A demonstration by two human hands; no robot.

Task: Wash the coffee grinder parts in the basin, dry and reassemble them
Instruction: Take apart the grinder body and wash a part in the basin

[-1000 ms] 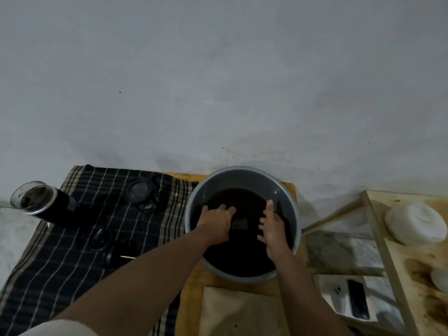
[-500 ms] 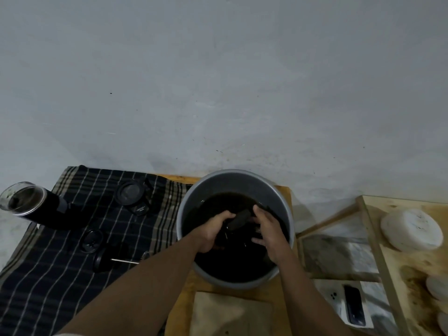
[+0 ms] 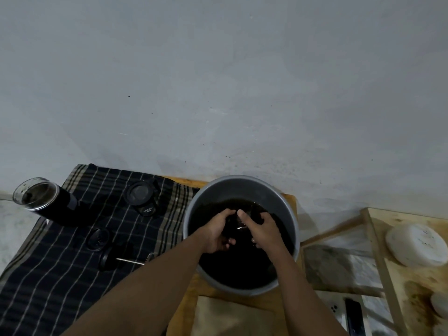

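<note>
Both left hand and right hand curl fingers round a dark grinder part in the basin, axis unclear.

**Colours and patterns.**
- Basin: grey wall, filled with brown-black water.
- Grinder part: black, with a silvery glint.
- Cloth: black-navy, checked in thin cream lines, with tan stripes along its borders.
- Grinder body: black, with a clear rim.
- Rod: silver.
- Surface: yellow-tan wood.
- Wall: pale grey, flecked with dark specks.
- Disc: white.
- Tray: pale wood, blotched dark brown.
- Phone: black.
</note>
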